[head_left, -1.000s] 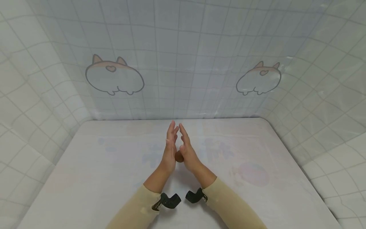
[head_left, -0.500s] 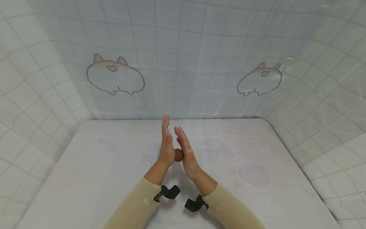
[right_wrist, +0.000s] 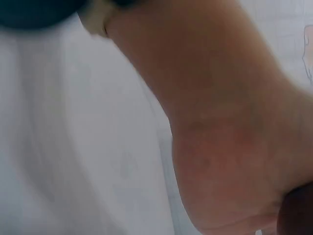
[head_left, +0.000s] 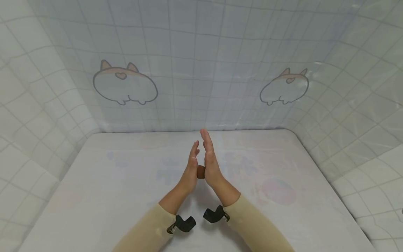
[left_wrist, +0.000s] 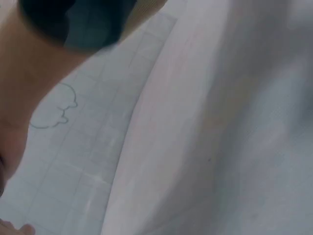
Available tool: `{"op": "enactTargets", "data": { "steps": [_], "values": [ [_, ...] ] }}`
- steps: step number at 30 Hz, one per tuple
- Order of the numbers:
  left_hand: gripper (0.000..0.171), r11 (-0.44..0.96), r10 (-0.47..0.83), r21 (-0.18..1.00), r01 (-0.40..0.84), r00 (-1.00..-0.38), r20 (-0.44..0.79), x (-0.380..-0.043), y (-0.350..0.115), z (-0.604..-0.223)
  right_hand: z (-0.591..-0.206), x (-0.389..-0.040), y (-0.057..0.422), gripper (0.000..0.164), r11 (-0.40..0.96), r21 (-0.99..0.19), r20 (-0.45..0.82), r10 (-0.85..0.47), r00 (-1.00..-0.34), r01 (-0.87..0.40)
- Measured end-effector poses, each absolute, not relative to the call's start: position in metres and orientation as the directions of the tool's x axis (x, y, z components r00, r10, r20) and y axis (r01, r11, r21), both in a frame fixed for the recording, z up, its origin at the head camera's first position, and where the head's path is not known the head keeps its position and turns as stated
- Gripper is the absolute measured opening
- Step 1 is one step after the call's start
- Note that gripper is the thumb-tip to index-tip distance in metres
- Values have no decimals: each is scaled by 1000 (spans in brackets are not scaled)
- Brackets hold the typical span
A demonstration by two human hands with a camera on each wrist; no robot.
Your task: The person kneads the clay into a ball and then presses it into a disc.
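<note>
Between my two palms sits a small brown ball [head_left: 200, 172], smooth and round like clay or dough. My left hand [head_left: 190, 171] presses it from the left with straight fingers that point away from me. From the other side my right hand [head_left: 211, 164] presses flat against it, its fingertips reaching farther forward than the left ones. In the right wrist view the heel of the right hand [right_wrist: 230, 171] fills much of the picture, and the dark edge of the ball [right_wrist: 297, 210] shows at the lower right corner. The left wrist view catches mostly the forearm.
A pale covered table [head_left: 110, 196] with faint printed patterns lies under the hands. White gridded sheets [head_left: 189, 70] with animal drawings rise behind it and on both sides. A black camera mount [head_left: 185, 224] sticks out from the left sleeve, another mount [head_left: 214, 214] from the right.
The palms slide back and forth against each other: half a second ago the left hand was farther forward, now the right one is. The ball stays between them, shifted slightly right.
</note>
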State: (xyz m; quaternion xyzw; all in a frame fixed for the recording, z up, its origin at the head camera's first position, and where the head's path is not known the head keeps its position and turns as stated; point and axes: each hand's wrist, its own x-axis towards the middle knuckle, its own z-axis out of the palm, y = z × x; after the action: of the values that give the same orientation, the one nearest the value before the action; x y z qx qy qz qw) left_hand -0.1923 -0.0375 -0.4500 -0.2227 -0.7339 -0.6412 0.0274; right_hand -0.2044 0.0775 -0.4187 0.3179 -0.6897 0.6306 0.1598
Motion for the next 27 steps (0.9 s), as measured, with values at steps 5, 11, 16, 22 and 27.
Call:
{"op": "enactTargets", "data": {
  "steps": [5, 11, 16, 22, 27],
  "values": [
    [82, -36, 358, 938, 346, -872, 335, -187, -37, -450, -421, -216, 79, 90, 44, -789, 595, -193, -780, -613],
    [89, -169, 372, 913, 371, -834, 407, -185, -39, -443, -432, -222, 80, 95, 48, -860, 484, -237, -843, -507],
    [88, -200, 311, 889, 412, -834, 456, -185, -41, -433, -441, -220, 80, 97, 51, -906, 384, -313, -869, -419],
    [90, -153, 219, 876, 457, -849, 481, -189, -42, -425, -447, -210, 75, 95, 30, -876, 430, -406, -807, -482],
    [93, -73, 152, 842, 535, -828, 540, -197, -42, -421, -451, -203, 70, 90, -90, -799, 571, -424, -703, -594]
  ]
}}
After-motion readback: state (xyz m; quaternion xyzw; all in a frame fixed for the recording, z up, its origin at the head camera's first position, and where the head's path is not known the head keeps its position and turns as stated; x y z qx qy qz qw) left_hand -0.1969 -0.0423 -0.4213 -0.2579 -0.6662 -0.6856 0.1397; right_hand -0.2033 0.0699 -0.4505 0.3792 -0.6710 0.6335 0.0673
